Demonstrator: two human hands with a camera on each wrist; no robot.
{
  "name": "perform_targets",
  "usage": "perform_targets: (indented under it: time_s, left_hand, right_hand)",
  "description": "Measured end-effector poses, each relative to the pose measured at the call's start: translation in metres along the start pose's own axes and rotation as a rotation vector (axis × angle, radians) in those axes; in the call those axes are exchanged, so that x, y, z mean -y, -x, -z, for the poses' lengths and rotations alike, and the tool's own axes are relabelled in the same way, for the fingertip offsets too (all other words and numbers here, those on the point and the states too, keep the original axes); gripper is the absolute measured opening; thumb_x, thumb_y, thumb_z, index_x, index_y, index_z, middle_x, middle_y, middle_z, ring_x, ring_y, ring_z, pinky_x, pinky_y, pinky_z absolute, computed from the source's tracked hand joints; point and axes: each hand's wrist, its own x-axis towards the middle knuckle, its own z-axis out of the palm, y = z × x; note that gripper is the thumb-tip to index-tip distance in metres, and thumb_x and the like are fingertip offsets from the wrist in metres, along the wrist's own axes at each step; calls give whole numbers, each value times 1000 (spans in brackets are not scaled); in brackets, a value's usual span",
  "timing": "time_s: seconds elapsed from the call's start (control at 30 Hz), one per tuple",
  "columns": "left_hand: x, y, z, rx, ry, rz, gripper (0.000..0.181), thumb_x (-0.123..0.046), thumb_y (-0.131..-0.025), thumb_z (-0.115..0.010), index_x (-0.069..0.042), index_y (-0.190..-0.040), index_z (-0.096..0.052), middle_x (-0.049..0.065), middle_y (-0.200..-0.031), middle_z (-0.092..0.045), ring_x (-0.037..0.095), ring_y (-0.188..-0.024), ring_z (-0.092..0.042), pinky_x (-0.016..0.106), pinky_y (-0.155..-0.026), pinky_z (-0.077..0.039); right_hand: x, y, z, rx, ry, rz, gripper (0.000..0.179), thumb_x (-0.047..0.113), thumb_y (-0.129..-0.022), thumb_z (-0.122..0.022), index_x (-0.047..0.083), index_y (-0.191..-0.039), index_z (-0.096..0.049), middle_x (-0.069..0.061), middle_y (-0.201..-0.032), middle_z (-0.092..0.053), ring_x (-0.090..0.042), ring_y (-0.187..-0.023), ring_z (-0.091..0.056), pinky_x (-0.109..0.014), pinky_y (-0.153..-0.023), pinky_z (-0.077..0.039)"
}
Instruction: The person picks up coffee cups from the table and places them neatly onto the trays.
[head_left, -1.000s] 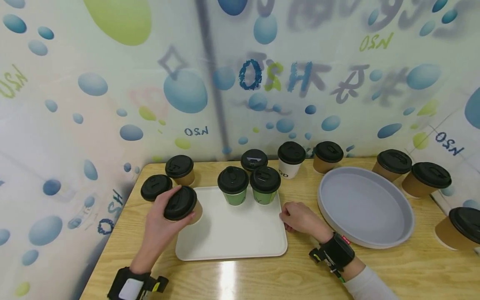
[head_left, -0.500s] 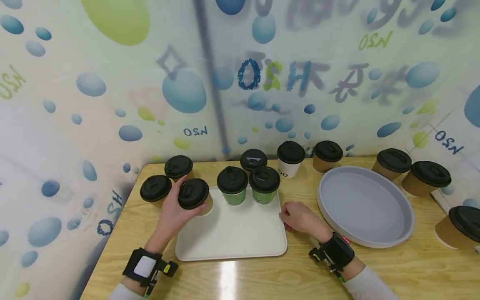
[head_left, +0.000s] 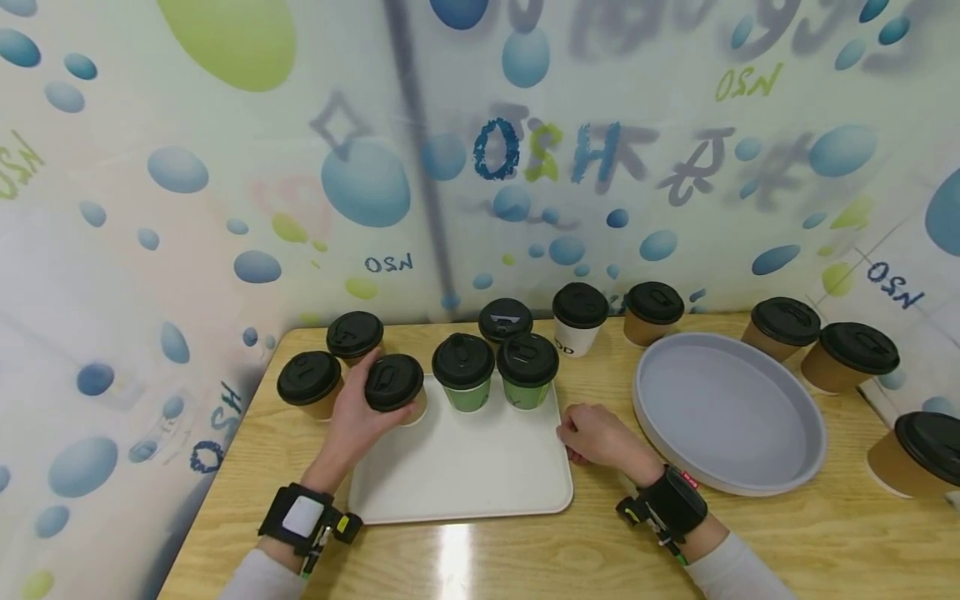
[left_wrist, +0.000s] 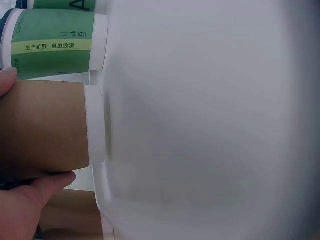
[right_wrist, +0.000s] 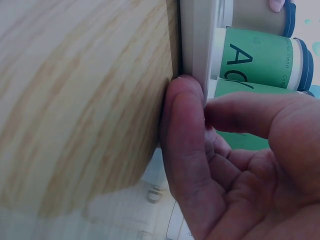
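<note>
My left hand grips a brown paper cup with a black lid, upright at the back left of the white tray. In the left wrist view, thumb and fingers lie on either side of the brown cup, and its white base is at the tray surface. Two green paper cups with black lids stand on the tray, to the right of the held one. At the tray's right edge my right hand pinches the rim between thumb and index finger.
Two brown lidded cups stand left of the tray. Behind it are another black-lidded cup, a white cup and a brown cup. A round grey tray lies at right, with several brown cups beyond it.
My left hand has carried the brown cup rightward and back onto the tray's back left part, close to the green cups. My right hand has stayed at the tray's edge.
</note>
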Motion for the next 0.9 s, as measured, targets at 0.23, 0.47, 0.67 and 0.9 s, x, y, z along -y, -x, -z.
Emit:
perform_targets:
  time_s: [0.23, 0.47, 0.67, 0.9]
  left_hand:
    - [1, -5, -2, 19, 45, 36, 107, -23, -76, -93, -8, -160, -28, 20, -160, -38, 40, -142, -41, 60, -117, -33]
    - [3, -6, -1, 53, 67, 61, 97, -20, -78, -92, -5, -155, -34, 22, -152, -45, 40, -140, -44, 60, -116, -33]
    - [3, -5, -1, 62, 70, 64, 99, -19, -78, -92, -10, -158, -33, 20, -156, -44, 40, -142, -43, 60, -116, -33]
    - [2, -5, -1, 74, 68, 88, 117, -23, -81, -91, -16, -167, -12, 22, -164, -32, 44, -145, -39, 61, -116, -34]
  right_hand:
    - [1, 0, 0, 2, 6, -12, 18, 10, -103, -60, 7, -85, -62, -3, -68, -62, -16, -61, -58, -28, -56, -49]
    - [1, 0, 0, -2, 7, -2, 18, 9, -103, -60, 7, -85, -62, -3, -68, -61, -16, -60, -58, -28, -55, -49]
    - [1, 0, -1, -8, 7, 2, 18, 9, -103, -60, 7, -85, -62, -2, -68, -61, -16, -60, -58, -28, -56, -49]
    - [1, 1, -1, -16, 16, 14, 19, 8, -102, -60, 8, -84, -62, -2, -67, -61, -15, -60, -58, -28, -56, -49]
